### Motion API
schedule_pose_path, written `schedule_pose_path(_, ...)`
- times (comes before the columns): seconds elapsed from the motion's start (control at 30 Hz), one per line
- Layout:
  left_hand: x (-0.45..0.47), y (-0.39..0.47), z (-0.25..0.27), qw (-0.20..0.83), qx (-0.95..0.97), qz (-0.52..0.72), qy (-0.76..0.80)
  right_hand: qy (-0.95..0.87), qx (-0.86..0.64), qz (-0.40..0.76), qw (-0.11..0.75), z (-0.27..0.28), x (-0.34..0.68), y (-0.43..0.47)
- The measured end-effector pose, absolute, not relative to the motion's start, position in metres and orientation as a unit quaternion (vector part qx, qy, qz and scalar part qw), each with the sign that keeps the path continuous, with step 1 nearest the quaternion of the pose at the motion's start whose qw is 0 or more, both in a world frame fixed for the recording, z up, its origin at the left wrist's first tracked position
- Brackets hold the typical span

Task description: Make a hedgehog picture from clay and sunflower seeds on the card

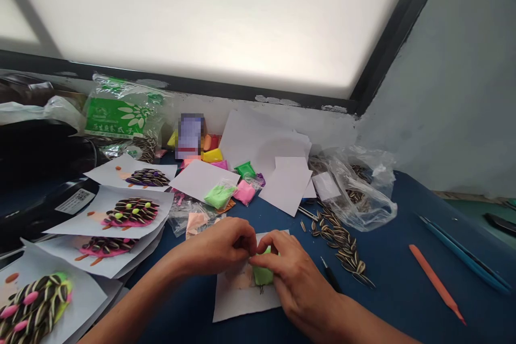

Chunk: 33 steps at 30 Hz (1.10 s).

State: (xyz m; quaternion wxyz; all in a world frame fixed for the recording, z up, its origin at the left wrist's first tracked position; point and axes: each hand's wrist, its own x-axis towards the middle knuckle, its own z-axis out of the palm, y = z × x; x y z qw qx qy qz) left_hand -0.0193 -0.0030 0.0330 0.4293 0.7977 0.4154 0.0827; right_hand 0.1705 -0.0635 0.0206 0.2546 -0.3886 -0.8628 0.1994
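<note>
A white paper card lies in front of me, with a flat patch of light green modelling clay and a peach-coloured patch on it. My left hand is over the card's upper left, fingers curled and pinched together; whatever is in them is hidden. Thumb and forefinger of my right hand close at the green clay's upper edge, where green shows between them. Both hands' fingertips meet. A black pen-like tool lies beside my right hand.
Finished-looking cards with sunflower-seed hedgehogs are stacked left. Loose sunflower seeds and a clear plastic bag lie right, then an orange tool and blue tweezers. Clay packets and blank paper lie behind.
</note>
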Motion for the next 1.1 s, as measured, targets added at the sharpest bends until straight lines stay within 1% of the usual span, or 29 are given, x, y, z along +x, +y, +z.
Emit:
schedule_pose_path(0.07, -0.020, -0.003, 0.034, 0.431, 0.798, 0.080, 0.413, -0.861, -0.379, 0.182, 0.286, 0.022, 0.175, -0.064)
schedule_pose_path(0.17, -0.021, -0.002, 0.033, 0.436, 0.797, 0.080, 0.410, -0.877, -0.358, 0.106, 0.304, 0.022, 0.181, -0.066)
schedule_pose_path(0.3, -0.021, -0.002, 0.030, 0.440, 0.791, 0.093, 0.414, -0.909, -0.306, 0.014, 0.283, 0.021, 0.184, -0.071)
schedule_pose_path(0.43, -0.020, -0.002, 0.028, 0.441, 0.785, 0.101, 0.423, -0.927, -0.270, -0.033, 0.260, 0.019, 0.183, -0.074)
schedule_pose_path(0.57, -0.018, -0.002, 0.028, 0.447, 0.779, 0.101, 0.429, -0.935, -0.257, -0.055, 0.239, 0.014, 0.182, -0.076)
schedule_pose_path(0.73, -0.016, -0.003, 0.028, 0.434, 0.783, 0.098, 0.435, -0.933, -0.233, -0.099, 0.256, 0.008, 0.180, -0.076)
schedule_pose_path(0.97, -0.016, -0.003, 0.027, 0.421, 0.791, 0.097, 0.433, -0.931, -0.240, -0.063, 0.268, 0.004, 0.175, -0.076)
schedule_pose_path(1.1, -0.016, -0.003, 0.029, 0.417, 0.796, 0.093, 0.429, -0.931, -0.238, -0.062, 0.270, 0.001, 0.174, -0.076)
